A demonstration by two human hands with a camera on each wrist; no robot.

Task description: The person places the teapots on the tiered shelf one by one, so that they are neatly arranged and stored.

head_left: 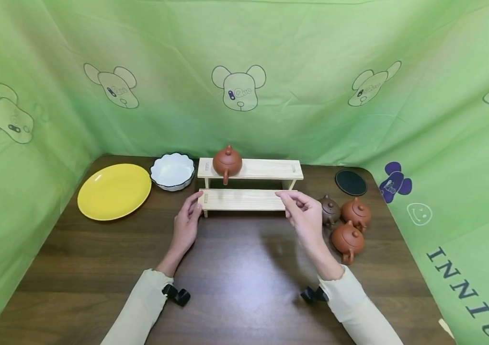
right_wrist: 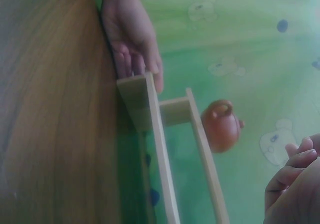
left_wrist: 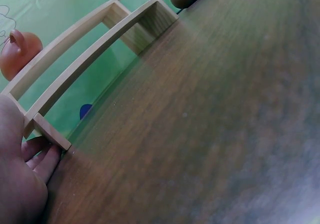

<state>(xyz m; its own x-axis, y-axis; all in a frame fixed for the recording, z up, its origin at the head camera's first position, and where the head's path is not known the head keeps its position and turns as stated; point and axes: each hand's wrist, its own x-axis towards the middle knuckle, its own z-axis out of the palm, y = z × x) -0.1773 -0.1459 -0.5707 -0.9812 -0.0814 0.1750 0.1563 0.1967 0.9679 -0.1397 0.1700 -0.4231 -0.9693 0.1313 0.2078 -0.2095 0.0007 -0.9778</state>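
A pale wooden stand has a lower front board (head_left: 244,199) and a higher back board (head_left: 270,168). One reddish-brown teapot (head_left: 227,162) sits towards the left of the back board, its handle facing me. My left hand (head_left: 187,224) holds the front board's left end, with thumb at the front edge and fingers (left_wrist: 47,161) beside the end leg. Above the front board's right end is my right hand (head_left: 304,215), fingers loosely bent and nothing visible between them. In the right wrist view, that right hand (right_wrist: 297,189) is apart from the boards.
Right of the stand are a dark brown teapot (head_left: 329,210) and two reddish-brown teapots, one (head_left: 355,212) behind the other (head_left: 347,238). A black round mat (head_left: 351,182) lies behind them. On the left are a scalloped white bowl (head_left: 172,171) and a yellow plate (head_left: 115,191). Green cloth (head_left: 244,129) surrounds the table.
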